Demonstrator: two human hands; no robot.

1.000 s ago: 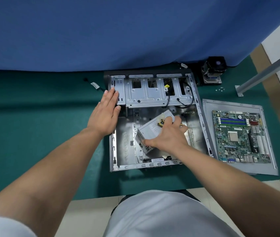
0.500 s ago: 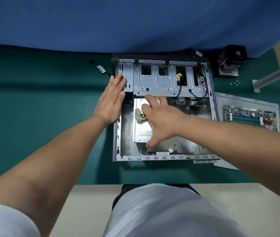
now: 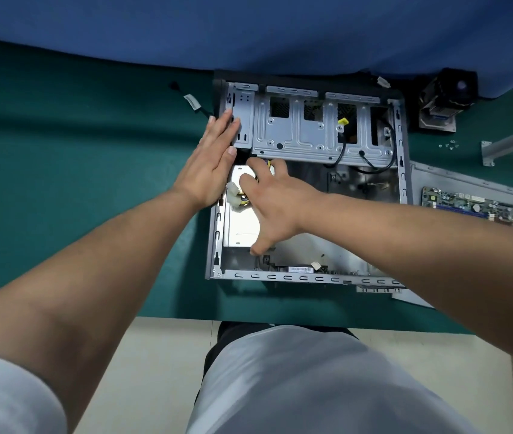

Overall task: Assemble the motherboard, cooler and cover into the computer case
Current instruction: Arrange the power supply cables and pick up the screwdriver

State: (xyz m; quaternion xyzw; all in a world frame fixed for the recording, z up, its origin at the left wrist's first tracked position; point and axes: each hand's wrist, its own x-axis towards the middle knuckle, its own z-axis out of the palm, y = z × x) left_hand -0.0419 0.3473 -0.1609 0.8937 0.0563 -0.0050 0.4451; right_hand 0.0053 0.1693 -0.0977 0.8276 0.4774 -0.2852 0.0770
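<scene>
Left hand (image 3: pixel 209 166) lies flat, fingers straight; right hand (image 3: pixel 275 203) spread, seemingly pressing down.

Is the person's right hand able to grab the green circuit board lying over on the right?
Probably yes. The right hand is spread on the silver power supply box, holding nothing, and the green motherboard lies uncovered on the grey side panel beside the open case.
</scene>
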